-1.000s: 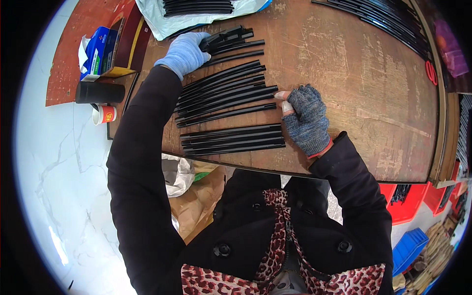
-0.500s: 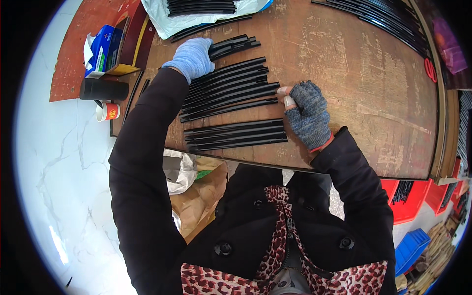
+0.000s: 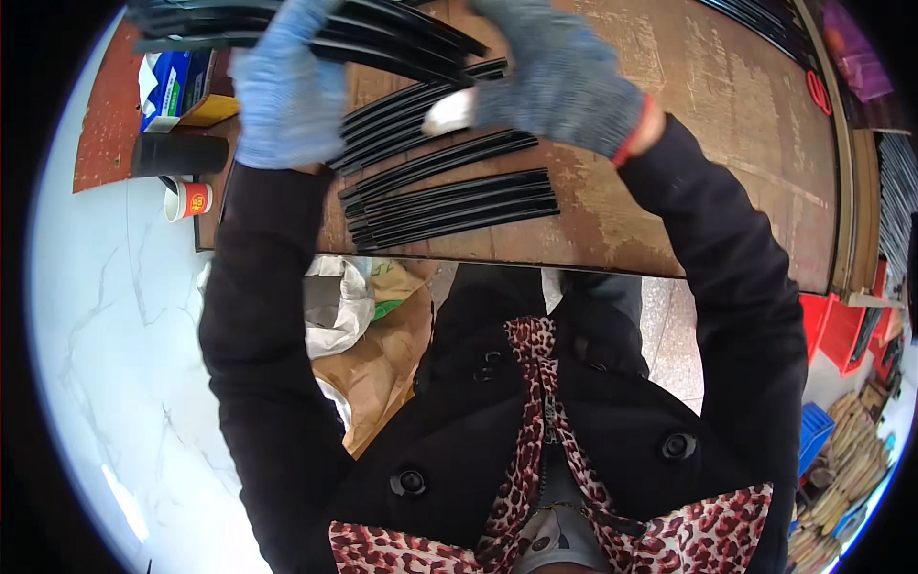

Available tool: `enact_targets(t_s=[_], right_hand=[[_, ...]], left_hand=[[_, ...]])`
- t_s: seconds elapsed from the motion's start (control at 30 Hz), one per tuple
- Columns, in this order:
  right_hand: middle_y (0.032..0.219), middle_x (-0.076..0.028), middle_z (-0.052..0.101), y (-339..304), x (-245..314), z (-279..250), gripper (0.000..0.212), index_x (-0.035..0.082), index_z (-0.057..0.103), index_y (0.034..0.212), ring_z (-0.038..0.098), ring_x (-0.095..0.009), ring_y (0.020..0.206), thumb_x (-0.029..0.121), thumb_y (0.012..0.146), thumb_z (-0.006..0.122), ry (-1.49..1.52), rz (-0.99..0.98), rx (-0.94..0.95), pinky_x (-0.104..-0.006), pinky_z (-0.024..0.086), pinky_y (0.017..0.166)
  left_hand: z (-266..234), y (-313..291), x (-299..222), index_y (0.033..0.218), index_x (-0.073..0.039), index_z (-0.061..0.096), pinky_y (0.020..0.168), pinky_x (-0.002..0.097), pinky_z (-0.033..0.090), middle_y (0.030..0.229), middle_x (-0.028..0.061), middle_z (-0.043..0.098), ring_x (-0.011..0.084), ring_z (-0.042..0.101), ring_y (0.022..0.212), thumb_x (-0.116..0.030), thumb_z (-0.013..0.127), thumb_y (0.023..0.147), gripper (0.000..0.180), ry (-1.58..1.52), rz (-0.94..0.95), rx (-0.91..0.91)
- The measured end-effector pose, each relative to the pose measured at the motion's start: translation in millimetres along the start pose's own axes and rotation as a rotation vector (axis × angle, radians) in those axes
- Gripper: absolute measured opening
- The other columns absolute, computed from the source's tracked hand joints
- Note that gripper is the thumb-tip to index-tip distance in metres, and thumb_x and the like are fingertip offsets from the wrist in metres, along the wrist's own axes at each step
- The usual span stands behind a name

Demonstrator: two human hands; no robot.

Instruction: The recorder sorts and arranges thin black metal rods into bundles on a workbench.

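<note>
My left hand [image 3: 292,96], in a light blue knit glove, is closed around a bundle of slim black tubes [image 3: 392,43] lifted above the table. The bundle slants down to the right, and its left part reaches the upper left rim. My right hand [image 3: 564,81], in a grey fingerless glove, is by the bundle's right ends. Its thumb, wrapped in white, is spread away from the fingers, which run toward the top edge and are blurred. Beneath the hands, more black tubes [image 3: 440,158] lie in loose rows, with a separate group [image 3: 459,208] nearest the table's front edge.
The worn wooden table [image 3: 727,182] carries more black tubes [image 3: 765,29] and red-handled scissors [image 3: 819,93] at far right. At left are a blue tissue box [image 3: 170,88], a black cylinder [image 3: 182,154] and a paper cup [image 3: 188,201]. Bags [image 3: 378,354] stand below the front edge.
My left hand has raised a bundle of tubes off the table and moved left and nearer. My right hand has left the row ends and moved up beside the bundle. The view has shifted slightly.
</note>
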State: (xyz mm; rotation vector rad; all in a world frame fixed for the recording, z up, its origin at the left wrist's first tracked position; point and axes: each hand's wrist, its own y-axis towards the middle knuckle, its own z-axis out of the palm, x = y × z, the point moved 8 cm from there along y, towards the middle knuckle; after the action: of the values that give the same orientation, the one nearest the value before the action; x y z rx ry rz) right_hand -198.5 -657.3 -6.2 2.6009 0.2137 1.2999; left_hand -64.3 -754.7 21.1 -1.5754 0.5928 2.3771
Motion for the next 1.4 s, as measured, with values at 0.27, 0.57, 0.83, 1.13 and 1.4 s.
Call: enact_targets(t_s=[0.27,0.57,0.83,1.13,1.4], right_hand=[[0.112,-0.008,0.057,-1,-30,74,0.059,0.014,0.051,0.117,0.055,-0.029,0.100,0.048,0.071,0.064,-0.641,-0.142,0.155,-0.0433,0.041,0.086],[0.123,-0.010,0.048,-10,-30,68,0.060,0.017,0.050,0.121,0.048,-0.028,0.106,0.042,0.068,0.065,-0.708,-0.312,0.211,-0.0405,0.037,0.089],[0.115,-0.008,0.053,-21,-36,29,0.051,0.015,0.053,0.115,0.051,-0.027,0.098,0.042,0.073,0.061,-0.639,-0.375,0.097,-0.0411,0.037,0.086],[0.103,-0.006,0.062,-14,-203,-198,0.033,0.011,0.058,0.108,0.058,-0.028,0.089,0.028,0.080,0.060,-0.843,0.320,-0.275,-0.0360,0.045,0.079],[0.105,-0.009,0.059,0,-310,-288,0.044,0.015,0.056,0.113,0.050,-0.028,0.105,0.047,0.084,0.044,-1.220,0.496,-0.405,-0.0462,0.032,0.093]], left_hand=[[-48,-81,85,0.093,-0.006,0.062,0.072,0.0239,0.048,0.083,0.0030,0.062,0.0125,0.059,0.075,-0.007,0.067,0.074,0.020,-0.031,-0.408,-0.282],[20,-157,40,0.125,-0.006,0.044,0.096,0.0395,0.035,0.132,0.0194,0.037,0.0326,0.040,0.116,-0.037,0.071,0.065,0.073,1.603,0.348,0.591],[8,-116,87,0.136,-0.007,0.029,0.107,0.0485,0.012,0.144,0.0189,0.014,0.0402,0.016,0.130,-0.052,0.066,0.057,0.098,1.713,0.276,0.719],[-15,-77,97,0.137,-0.007,0.028,0.107,0.0511,0.012,0.143,0.0226,0.015,0.0409,0.018,0.130,-0.052,0.065,0.057,0.099,1.737,0.198,0.772],[-4,-66,100,0.137,-0.007,0.026,0.106,0.0527,0.013,0.143,0.0231,0.019,0.0407,0.022,0.129,-0.059,0.056,0.064,0.096,1.713,0.239,0.824]])
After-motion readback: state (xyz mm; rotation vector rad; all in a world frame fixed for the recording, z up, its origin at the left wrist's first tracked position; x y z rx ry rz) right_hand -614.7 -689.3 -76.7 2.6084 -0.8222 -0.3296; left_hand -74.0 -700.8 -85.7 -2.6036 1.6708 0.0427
